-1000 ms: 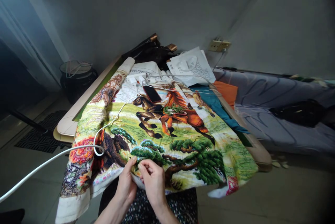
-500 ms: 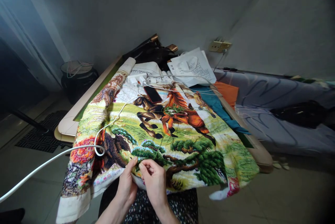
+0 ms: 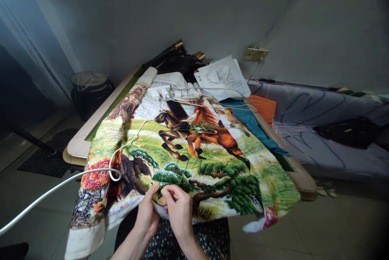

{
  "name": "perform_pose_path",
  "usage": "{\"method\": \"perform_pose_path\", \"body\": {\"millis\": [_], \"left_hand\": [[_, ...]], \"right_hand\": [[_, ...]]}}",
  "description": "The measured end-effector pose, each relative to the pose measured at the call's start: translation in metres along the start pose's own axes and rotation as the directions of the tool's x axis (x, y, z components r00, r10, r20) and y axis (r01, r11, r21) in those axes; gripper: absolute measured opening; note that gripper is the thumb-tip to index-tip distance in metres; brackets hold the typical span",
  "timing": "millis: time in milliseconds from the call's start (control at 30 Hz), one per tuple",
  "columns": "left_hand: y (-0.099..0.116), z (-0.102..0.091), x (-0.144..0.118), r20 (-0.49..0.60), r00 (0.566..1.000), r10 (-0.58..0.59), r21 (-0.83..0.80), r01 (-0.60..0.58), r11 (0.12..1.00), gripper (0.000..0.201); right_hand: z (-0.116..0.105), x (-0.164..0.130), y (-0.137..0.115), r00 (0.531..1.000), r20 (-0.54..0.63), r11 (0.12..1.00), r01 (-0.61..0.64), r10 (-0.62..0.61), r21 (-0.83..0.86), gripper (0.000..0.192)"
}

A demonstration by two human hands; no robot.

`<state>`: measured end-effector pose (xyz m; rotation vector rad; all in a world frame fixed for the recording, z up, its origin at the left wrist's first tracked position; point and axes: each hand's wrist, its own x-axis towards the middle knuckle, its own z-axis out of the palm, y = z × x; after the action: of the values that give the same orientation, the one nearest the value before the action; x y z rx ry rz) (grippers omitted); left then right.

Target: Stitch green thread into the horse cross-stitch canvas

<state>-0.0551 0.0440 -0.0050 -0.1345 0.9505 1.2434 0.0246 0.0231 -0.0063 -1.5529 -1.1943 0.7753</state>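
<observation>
A large cross-stitch fabric (image 3: 146, 128) with horses and pine trees drapes over the table toward my lap, its left side rolled up. At its near edge, my left hand (image 3: 147, 214) grips the cloth, thumb on top and fingers underneath. Just right of it my right hand (image 3: 180, 213) is closed in a pinch against the stitched green area; whatever lies between its fingertips is too small to make out. A thin green thread runs up the cloth near those fingertips. Farther up, a tangle of green thread (image 3: 202, 128) rests on the horse design.
On the fabric lie a phone (image 3: 177, 110) and a white power strip (image 3: 159, 90). A thick white cable (image 3: 57, 190) loops across the left side. Behind sit a white printed bag (image 3: 223, 79) and teal cloth (image 3: 252, 126). The table (image 3: 77, 146) has rounded corners.
</observation>
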Motion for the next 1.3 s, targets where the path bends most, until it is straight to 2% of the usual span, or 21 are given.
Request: {"method": "perform_pose_path", "body": {"millis": [167, 433, 633, 900, 1300], "left_hand": [[0.0, 0.001, 0.0, -0.007, 1.0, 0.001, 0.008, -0.001, 1.0, 0.013], [0.001, 0.003, -0.001, -0.02, 1.0, -0.004, -0.015, 0.003, 1.0, 0.015], [0.001, 0.003, -0.002, -0.016, 1.0, -0.019, -0.014, 0.019, 1.0, 0.016], [0.002, 0.002, -0.002, -0.01, 0.999, -0.052, -0.016, 0.052, 0.999, 0.02], [0.001, 0.003, -0.003, 0.05, 0.996, -0.072, -0.039, 0.074, 0.997, 0.03]], "right_hand": [[-0.003, 0.001, -0.004, 0.996, -0.024, 0.994, 0.086, -0.088, -0.06, 0.023], [0.001, 0.002, -0.006, 0.996, 0.026, 0.994, -0.089, 0.087, 0.058, 0.023], [0.0, 0.0, -0.007, 0.996, 0.016, 0.992, -0.089, 0.088, 0.09, 0.021], [0.003, -0.002, -0.011, 0.988, 0.029, 0.98, -0.153, 0.15, 0.129, 0.021], [0.006, 0.0, -0.008, 0.98, 0.022, 0.962, -0.199, 0.198, 0.186, 0.022]]}}
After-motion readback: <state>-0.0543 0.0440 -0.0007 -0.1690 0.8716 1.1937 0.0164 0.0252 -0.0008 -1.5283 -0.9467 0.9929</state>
